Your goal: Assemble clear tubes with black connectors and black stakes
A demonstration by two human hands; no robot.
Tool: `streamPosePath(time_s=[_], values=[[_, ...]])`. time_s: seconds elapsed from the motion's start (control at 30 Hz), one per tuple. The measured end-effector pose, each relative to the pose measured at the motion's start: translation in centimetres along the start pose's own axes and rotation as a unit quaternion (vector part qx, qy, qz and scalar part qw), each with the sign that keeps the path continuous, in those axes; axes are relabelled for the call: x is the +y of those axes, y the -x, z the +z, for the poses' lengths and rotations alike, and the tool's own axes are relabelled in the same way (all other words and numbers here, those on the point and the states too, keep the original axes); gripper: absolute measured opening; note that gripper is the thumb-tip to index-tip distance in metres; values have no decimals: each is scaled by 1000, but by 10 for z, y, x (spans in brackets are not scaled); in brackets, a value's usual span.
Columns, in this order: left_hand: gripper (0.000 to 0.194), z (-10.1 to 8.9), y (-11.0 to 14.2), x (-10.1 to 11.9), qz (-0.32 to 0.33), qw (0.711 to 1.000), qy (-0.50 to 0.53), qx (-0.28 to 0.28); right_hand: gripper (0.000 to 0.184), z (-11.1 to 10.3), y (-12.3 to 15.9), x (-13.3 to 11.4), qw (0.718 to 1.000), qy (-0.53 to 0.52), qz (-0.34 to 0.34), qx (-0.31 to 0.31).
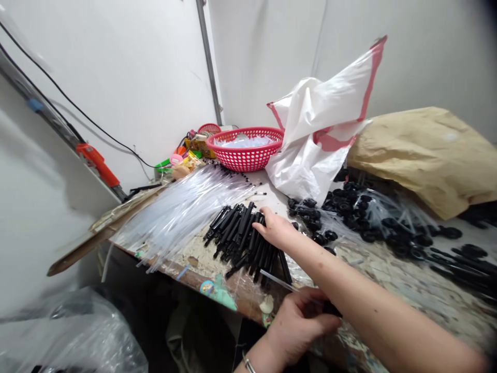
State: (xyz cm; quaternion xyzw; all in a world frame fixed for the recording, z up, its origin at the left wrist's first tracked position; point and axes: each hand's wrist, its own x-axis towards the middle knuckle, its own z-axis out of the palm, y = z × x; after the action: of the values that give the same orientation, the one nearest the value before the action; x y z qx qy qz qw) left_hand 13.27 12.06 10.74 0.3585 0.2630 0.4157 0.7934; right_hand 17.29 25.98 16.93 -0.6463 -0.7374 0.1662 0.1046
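Note:
Near the table's front edge, my left hand (301, 321) is closed, its fingers curled around a thin clear plastic tube (276, 280). A dark part shows at those fingers, mostly hidden by the hand and my right forearm. Farther in, my right hand (276, 229) reaches over a pile of short black plastic tubes (243, 233). Its thumb and forefinger are apart at the pile's right side; whether they touch a tube I cannot tell. A sheaf of long clear tubes (182, 207) lies left of the pile, some with small black ends.
A red basket (248, 158) of clear pieces stands at the back, beside a white sack (306, 134) with red edging. Round black parts (349, 207) lie to the right, below brown paper (427, 150). An orange electric screwdriver (99, 165) is at the left wall.

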Motion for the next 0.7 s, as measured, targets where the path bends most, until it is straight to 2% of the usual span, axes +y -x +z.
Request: streamPosePath(time_s=[0.17, 0.33, 0.5, 0.6, 0.7], values=[[33, 0, 0, 4, -2, 1000, 4, -18, 54, 4, -4, -4, 1000, 16, 0, -13], [32, 0, 1, 4, -5, 1000, 18, -5, 39, 3, -8, -5, 999, -5, 20, -28], [33, 1, 1, 2, 3, 1000, 2, -17, 35, 0, -4, -4, 998, -53, 34, -11], [35, 1, 1, 2, 12, 1000, -7, -11, 37, -7, -1, -2, 993, -110, 33, 13], [37, -1, 2, 3, -8, 998, -61, 15, 39, -24, 7, 6, 983, -178, 26, 34]])
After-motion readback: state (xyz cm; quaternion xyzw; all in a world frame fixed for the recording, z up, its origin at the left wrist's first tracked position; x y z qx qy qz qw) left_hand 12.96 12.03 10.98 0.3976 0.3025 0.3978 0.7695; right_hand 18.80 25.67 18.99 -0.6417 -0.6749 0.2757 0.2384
